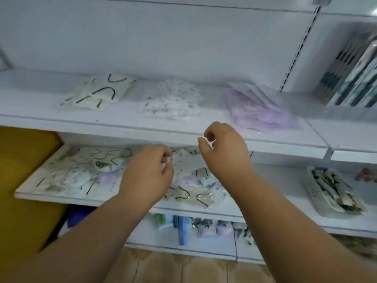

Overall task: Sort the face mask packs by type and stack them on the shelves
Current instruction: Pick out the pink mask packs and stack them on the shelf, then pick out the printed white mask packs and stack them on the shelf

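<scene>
Landmark: unsorted mask heap (85, 170) on lower shelf (142, 203) | my left hand (146, 172) hovers over heap's right part, fingers loosely curled, holding nothing I can see | my right hand (224, 148) higher, past heap's right edge, likewise empty | sorted piles on the upper shelf (163, 124) above heap | left nearer; next pack lies directly beneath it, I judge

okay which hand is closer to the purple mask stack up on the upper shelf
Right. The right hand hovers just below and left of the purple mask stack, near the shelf edge. The left hand is lower and farther left, over the mixed pile on the lower shelf.
</scene>
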A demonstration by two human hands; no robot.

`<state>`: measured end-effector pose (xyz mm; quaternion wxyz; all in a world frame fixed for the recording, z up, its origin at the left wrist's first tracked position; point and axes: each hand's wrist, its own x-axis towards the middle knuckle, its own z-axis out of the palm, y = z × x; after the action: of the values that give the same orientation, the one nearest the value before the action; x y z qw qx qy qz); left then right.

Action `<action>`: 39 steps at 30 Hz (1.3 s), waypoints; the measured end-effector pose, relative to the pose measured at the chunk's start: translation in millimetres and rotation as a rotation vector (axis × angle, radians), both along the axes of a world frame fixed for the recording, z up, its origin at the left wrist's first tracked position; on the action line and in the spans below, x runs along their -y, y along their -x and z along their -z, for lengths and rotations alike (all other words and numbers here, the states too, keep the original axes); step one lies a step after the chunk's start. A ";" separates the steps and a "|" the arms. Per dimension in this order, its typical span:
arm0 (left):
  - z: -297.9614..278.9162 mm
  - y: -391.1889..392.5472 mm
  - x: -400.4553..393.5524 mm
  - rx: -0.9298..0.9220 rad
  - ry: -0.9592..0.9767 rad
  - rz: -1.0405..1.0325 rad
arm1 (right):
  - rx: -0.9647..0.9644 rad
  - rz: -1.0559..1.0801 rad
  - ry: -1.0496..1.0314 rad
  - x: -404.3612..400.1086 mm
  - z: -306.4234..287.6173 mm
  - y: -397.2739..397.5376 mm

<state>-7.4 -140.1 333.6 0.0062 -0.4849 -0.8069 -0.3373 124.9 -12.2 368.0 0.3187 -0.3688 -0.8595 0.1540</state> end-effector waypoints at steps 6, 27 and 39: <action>60.8 22.0 61.3 0.038 0.129 -0.041 | 0.027 -0.123 0.064 45.5 48.1 26.2; 230.6 176.5 -12.2 0.183 0.387 0.259 | 0.195 0.269 0.571 21.2 267.2 149.5; 318.8 176.2 -108.7 0.251 0.395 0.221 | 0.200 0.330 0.883 -131.1 359.5 184.8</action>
<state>-183.6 -31.4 14.7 -0.2255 -0.5165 -0.7935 -0.2295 -59.8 118.9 8.5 0.0675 -0.6134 -0.6683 0.4155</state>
